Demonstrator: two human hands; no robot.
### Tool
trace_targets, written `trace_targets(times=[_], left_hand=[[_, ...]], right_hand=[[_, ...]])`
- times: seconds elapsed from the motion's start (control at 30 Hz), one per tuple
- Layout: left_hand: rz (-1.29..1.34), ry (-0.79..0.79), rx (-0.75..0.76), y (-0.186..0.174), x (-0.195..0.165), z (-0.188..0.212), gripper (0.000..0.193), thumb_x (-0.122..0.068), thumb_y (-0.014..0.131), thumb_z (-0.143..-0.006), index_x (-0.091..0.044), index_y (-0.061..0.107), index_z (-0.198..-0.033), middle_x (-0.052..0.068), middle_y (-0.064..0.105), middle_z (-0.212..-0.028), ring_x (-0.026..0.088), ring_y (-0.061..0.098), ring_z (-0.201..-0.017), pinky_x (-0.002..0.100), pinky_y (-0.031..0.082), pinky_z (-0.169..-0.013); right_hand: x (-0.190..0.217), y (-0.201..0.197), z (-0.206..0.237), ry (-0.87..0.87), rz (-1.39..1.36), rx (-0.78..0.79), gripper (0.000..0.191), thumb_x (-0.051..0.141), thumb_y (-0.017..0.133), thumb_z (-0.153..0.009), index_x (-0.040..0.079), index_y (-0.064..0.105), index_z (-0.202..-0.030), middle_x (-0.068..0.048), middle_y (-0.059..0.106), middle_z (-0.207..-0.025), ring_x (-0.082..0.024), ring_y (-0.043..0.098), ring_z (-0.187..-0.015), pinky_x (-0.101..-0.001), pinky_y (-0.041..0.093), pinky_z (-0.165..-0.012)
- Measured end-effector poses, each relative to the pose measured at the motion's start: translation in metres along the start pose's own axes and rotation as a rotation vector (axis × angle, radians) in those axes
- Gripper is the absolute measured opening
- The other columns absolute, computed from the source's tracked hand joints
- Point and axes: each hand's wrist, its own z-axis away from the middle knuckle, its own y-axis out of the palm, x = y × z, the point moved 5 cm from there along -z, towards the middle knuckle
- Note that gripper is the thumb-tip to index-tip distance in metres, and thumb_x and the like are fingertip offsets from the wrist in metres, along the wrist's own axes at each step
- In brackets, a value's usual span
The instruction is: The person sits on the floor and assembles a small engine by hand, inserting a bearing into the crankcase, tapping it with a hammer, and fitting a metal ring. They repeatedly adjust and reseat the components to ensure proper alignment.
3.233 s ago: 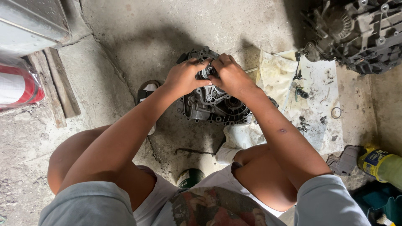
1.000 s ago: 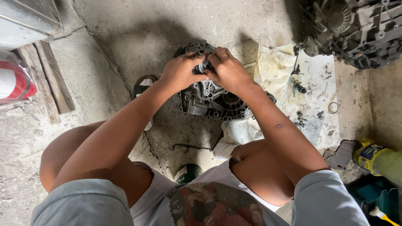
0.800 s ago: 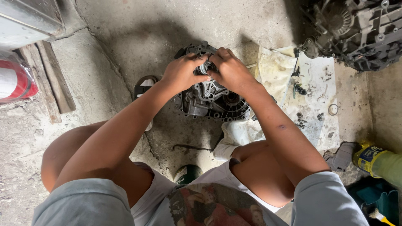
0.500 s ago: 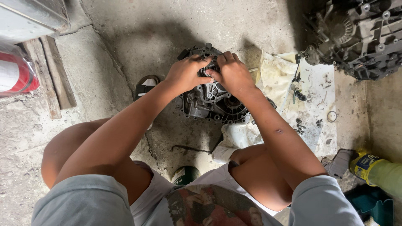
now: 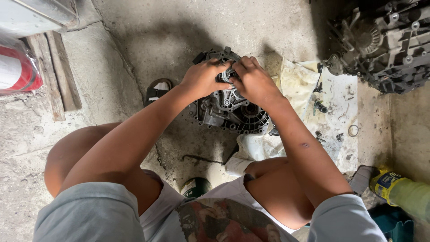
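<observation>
Gearbox housing [image 5: 233, 110], left hand [image 5: 204, 80], right hand [image 5: 253, 80] gripping

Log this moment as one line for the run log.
left hand: on small round part | right hand: on same part | part: atop metal housing | housing: on concrete floor

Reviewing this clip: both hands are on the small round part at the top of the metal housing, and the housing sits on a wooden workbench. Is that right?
Not quite. The head view shows the metal housing resting on the bare concrete floor, not a workbench. The rest holds: left hand and right hand both grip the small round part at its top.
</observation>
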Motion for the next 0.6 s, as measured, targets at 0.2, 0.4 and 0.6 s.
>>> trace_targets(times=[0.2, 0.4, 0.6], left_hand=[[0.011, -0.062, 0.113, -0.002, -0.003, -0.003, 0.074, -0.054, 0.078, -0.084, -0.008, 0.058, -0.139, 0.016, 0.068, -0.124, 0.031, 0.07, -0.103, 0.042, 0.061, -0.081], [-0.047, -0.01, 0.078, -0.003, -0.009, -0.003, 0.068, -0.055, 0.08, -0.083, -0.006, 0.064, -0.127, 0.017, 0.066, -0.125, 0.032, 0.07, -0.104, 0.044, 0.06, -0.08], [-0.043, -0.05, 0.118, 0.003, -0.008, -0.009, 0.065, -0.055, 0.079, -0.084, -0.008, 0.065, -0.128, 0.016, 0.063, -0.134, 0.033, 0.068, -0.109, 0.044, 0.06, -0.083]], right_hand=[[0.002, 0.01, -0.003, 0.091, 0.057, 0.039, 0.047, 0.029, 0.069, -0.097, -0.005, 0.06, -0.127, -0.026, 0.059, -0.121, -0.042, 0.058, -0.117, -0.0512, 0.054, -0.094], [0.004, 0.016, 0.0, -0.029, 0.144, 0.019, 0.045, 0.026, 0.065, -0.102, -0.01, 0.059, -0.128, -0.027, 0.058, -0.122, -0.042, 0.057, -0.119, -0.048, 0.056, -0.095], [-0.002, 0.01, 0.003, -0.049, 0.093, 0.045, 0.041, 0.021, 0.066, -0.098, -0.011, 0.061, -0.124, -0.027, 0.058, -0.124, -0.042, 0.058, -0.119, -0.0468, 0.058, -0.092]])
